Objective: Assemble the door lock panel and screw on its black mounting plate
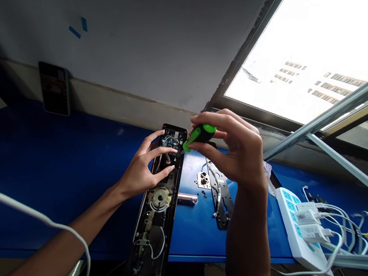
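Note:
A long black device housing [166,217], its inside exposed, lies lengthwise in front of me and reaches past the table's front edge. A blue circuit board [169,141] sits in its far end, and a round metal part [160,197] is farther down. My left hand [146,165] rests over the far end with its fingers spread across the housing. In my right hand [233,147] is a green and black screwdriver [201,135], tilted, its tip pointing down toward the right side of the circuit board. Whether the tip touches a screw cannot be made out.
Right of the housing lie a small metal plate part [203,180], loose screws [204,194], a copper-coloured cylinder [188,198] and a black panel [223,197] with a white cable. A white power strip [289,224] with plugs stands farther right. A phone [54,89] leans on the wall.

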The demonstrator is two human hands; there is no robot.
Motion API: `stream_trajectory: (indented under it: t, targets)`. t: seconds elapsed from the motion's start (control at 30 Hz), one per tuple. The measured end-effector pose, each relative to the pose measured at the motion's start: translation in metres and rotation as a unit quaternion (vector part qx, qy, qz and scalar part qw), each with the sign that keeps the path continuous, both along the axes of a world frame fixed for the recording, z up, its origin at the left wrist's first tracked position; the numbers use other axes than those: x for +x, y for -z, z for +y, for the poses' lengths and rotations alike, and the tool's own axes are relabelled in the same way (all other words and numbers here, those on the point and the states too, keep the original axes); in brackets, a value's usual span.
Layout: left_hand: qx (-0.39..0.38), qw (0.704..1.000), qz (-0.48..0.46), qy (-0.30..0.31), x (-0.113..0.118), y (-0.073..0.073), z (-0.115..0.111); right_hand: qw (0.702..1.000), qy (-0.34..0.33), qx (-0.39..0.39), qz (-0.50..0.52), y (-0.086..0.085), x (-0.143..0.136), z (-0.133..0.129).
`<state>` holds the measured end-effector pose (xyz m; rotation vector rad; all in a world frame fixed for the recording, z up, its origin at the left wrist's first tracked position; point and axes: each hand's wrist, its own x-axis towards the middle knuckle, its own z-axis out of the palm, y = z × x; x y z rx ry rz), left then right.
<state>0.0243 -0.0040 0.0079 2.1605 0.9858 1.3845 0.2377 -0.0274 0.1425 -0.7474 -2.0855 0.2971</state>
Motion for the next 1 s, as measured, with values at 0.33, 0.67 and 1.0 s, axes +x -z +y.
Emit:
stream_trajectory:
  t: [0.33, 0.67, 1.0]
  targets:
    - [0.003, 1.0, -0.009, -0.008, 0.001, 0.0, -0.001, 0.999, 0.012, -0.042, 0.004, -0.002, -0.008, -0.004]
    - [0.0, 0.998, 0.062, -0.013, -0.003, -0.004, 0.0, 0.997, 0.0, 0.007, 0.079, -0.008, 0.009, 0.0]
    - [0.134, 0.955, 0.241, 0.109, 0.031, -0.029, -0.001, 0.972, 0.093, -0.175, -0.125, 0.003, 0.06, 0.023]
